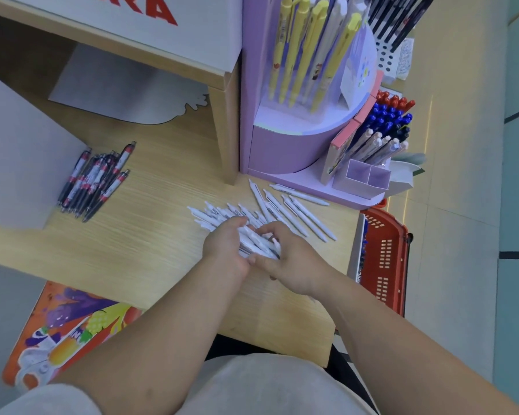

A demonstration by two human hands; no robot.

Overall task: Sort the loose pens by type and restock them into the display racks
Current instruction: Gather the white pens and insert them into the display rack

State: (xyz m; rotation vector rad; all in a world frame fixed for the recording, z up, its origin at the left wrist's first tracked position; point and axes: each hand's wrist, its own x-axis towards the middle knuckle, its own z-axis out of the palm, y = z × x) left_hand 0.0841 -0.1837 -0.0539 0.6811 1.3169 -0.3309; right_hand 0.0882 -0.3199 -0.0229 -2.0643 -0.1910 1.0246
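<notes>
Head view: white pen bundle [259,245] held between both hands, just above wooden counter [150,241]. Long axis runs far-left to near-right. Left hand [225,247] curls over bundle from left; right hand [291,265] cups it from right, fingers wrapped. Loose white pens [300,212] lie on counter just beyond hands, nearer right hand. Purple display rack [282,145] stands beyond those, far-right. Black-and-red pens [96,181] piled well apart, far-left. Judgement: gathering unfinished.
</notes>
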